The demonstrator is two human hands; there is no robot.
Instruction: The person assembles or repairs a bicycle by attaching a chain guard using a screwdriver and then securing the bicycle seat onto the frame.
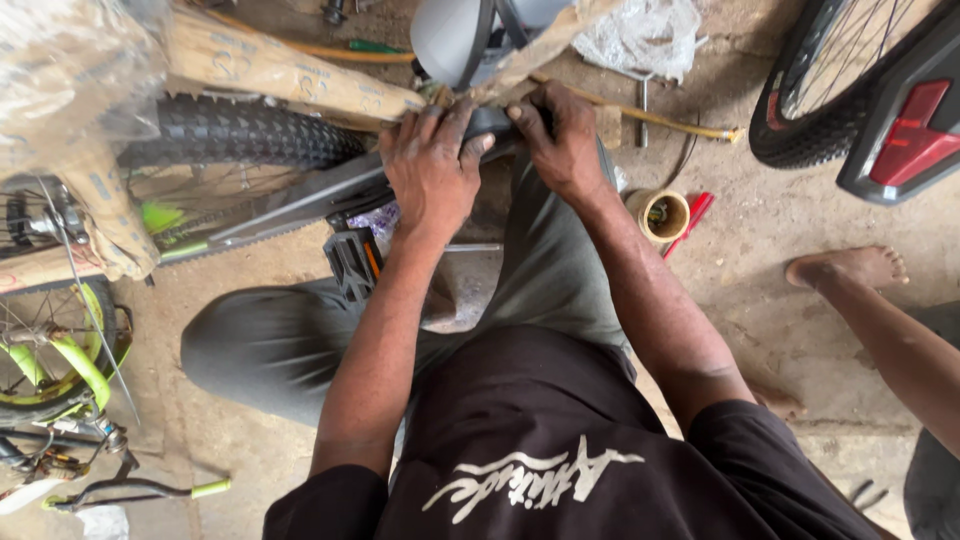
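A bicycle lies across the floor, its frame tubes wrapped in brown cardboard [270, 65]. My left hand [432, 165] grips a dark grey part of the frame where the cardboard wrap ends. My right hand [562, 135] holds the same dark part just to the right, fingers curled over it. A grey saddle [455, 35] sits just above both hands. A black pedal [352, 262] hangs below my left wrist. The knobby black tyre [245, 132] runs to the left of my hands.
A lime green small bicycle [60, 370] lies at lower left. A tape roll [662, 215] and a red tool [690, 220] rest on the concrete at right. Another person's bare foot [850, 268] and leg are at right. A second wheel [830, 80] stands at top right.
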